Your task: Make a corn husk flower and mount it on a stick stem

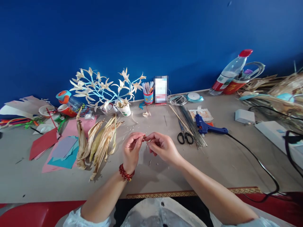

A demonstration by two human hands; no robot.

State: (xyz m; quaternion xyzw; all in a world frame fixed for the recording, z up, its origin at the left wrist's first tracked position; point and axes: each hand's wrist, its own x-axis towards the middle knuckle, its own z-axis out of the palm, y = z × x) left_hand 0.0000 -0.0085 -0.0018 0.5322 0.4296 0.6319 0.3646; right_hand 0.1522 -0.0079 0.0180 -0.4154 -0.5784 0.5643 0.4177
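Observation:
My left hand, with a red bead bracelet at the wrist, and my right hand meet fingertip to fingertip above the grey table. Both pinch a small thin pale piece between thumb and forefinger; it is too small to name. A heap of dried corn husks lies just left of my left hand. Black-handled scissors and a bundle of thin wires lie right of my right hand.
A blue glue gun with a black cord lies right of the wires. Coloured paper sheets lie at the left. Husk flowers on blue stems, a pen cup, a tilted bottle and white boxes stand farther back.

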